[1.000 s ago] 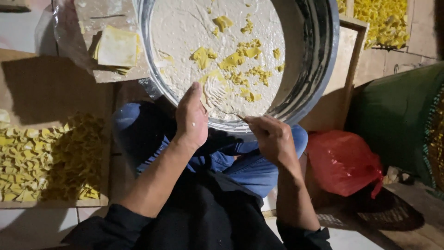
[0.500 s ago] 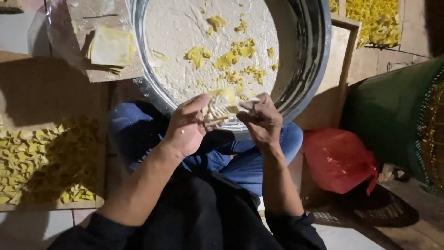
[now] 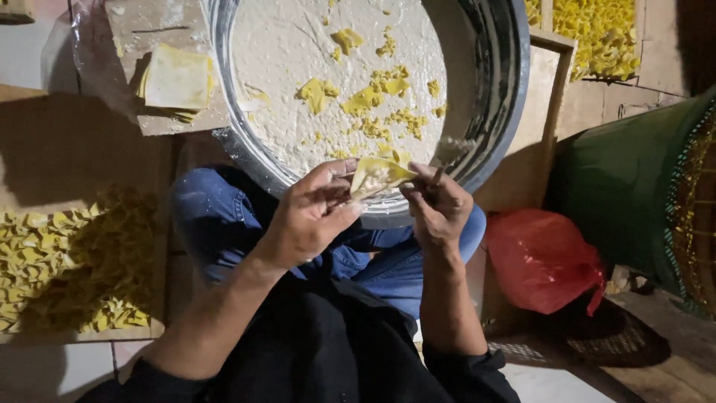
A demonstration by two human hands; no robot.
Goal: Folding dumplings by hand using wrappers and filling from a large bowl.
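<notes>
Hands (image 3: 373,205) pinch wrapper (image 3: 377,176); filling barely visible, basin (image 3: 492,112) top cropped.

A basin (image 3: 492,112) fills the frame's upper centre — wrapper stack (image 3: 177,78) upper left, dumpling pile (image 3: 67,261) lower left, bag (image 3: 541,261) right.

The wrapper (image 3: 377,175) is pale yellow with a whitish filling. The metal basin (image 3: 500,89) is grey, its floured inside white with yellow scraps. The jeans (image 3: 216,216) are blue, the sleeves black. The plastic bag (image 3: 541,261) is red; the folded pieces (image 3: 67,261) are yellow.
</notes>
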